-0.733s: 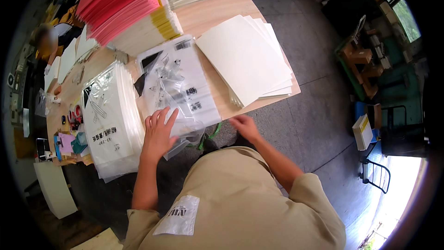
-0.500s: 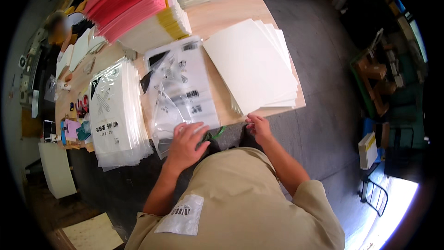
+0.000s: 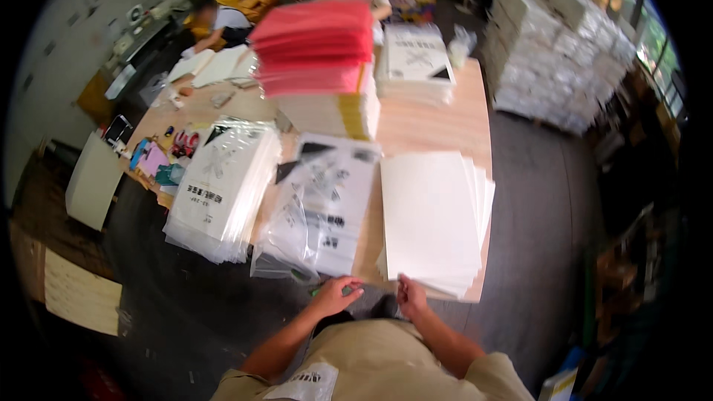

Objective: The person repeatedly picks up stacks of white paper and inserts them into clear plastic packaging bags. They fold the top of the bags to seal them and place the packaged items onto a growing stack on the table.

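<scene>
Paper stack (image 3: pixel 431 215) is on the table (image 3: pixel 469 122), about 1 o'clock. Looks light, stiffish, maybe a bit slidey; I'd pinch its 7 o'clock corner. Right hand (image 3: pixel 411 298) has fingertips there, too blurry to tell if they're gripping. Left hand (image 3: pixel 336 297)'s empty, fingers loosely parted.

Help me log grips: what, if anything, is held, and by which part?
The right hand is at the white sheets' near left corner; whether it pinches them cannot be told. The left hand holds nothing visible.
</scene>
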